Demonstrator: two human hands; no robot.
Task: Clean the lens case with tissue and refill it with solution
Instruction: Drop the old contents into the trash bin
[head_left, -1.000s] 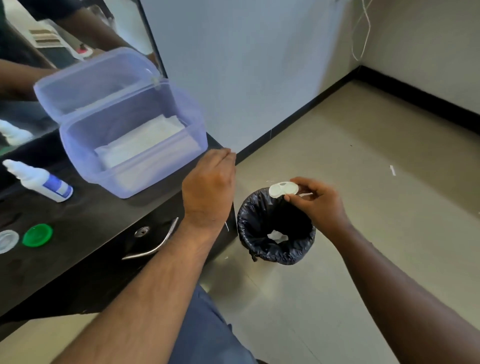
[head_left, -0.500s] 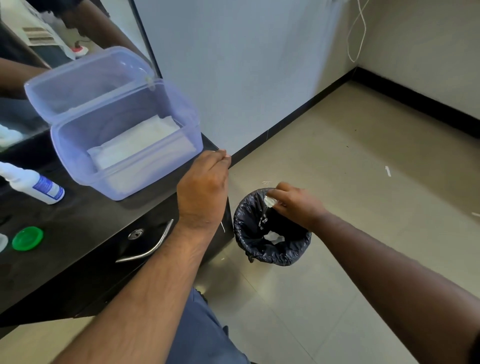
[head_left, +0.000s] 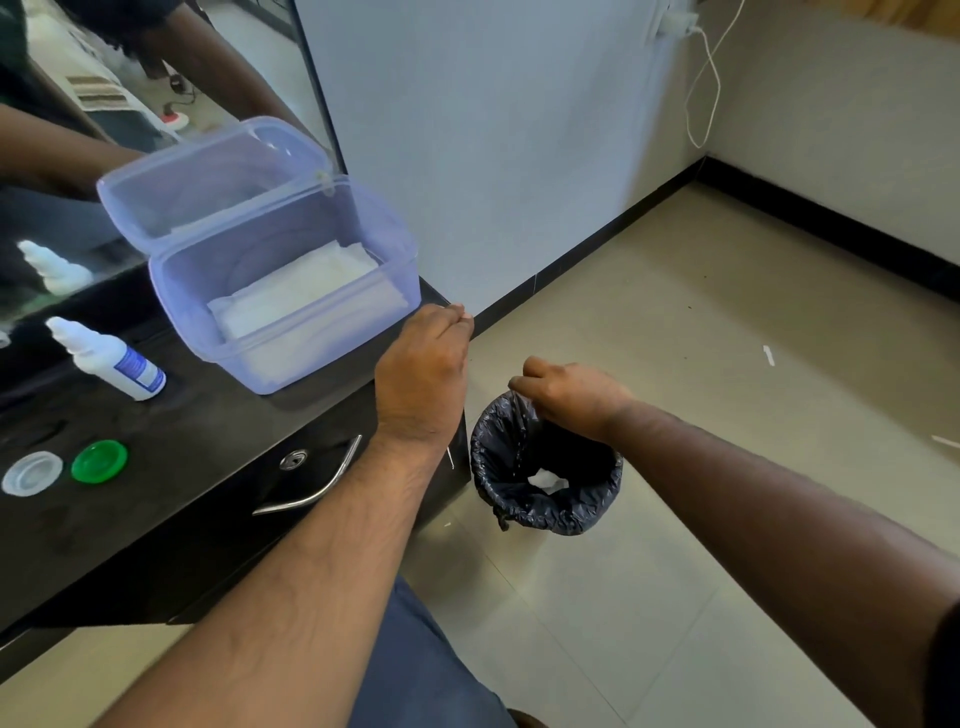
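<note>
Because the work happens at the black dresser top (head_left: 218, 447), everything needed sits within reach along it, and the order from big to small explains the layout. Largest is the translucent tissue box (head_left: 291, 291), its lid hinged back against the mirror so the folded white tissues (head_left: 306, 296) can be drawn out one-handed. On the floor just beside the dresser's corner stands the bin (head_left: 545, 467), lined with a black bag, placed where old liquid can be tipped away from the worktop; a scrap of white paper lies at its bottom.

Over the bin's rim hangs the right hand (head_left: 571, 395), turned knuckles-up with its fingers curled downward. From this view the lens case is not visible, so I judge it hidden under that curled hand and inverted to drain, though I cannot tell exactly how the fingers pinch it. Resting on the dresser's edge, the left hand (head_left: 423, 374) holds nothing, fingers pressed together and slightly bent, probably steadying the body.

Further left lies the solution bottle (head_left: 111, 358) on its side, waiting for the refill. Smallest are the two removed caps, green cap (head_left: 98, 461) and white cap (head_left: 32, 473), parked apart from the bottle.
</note>
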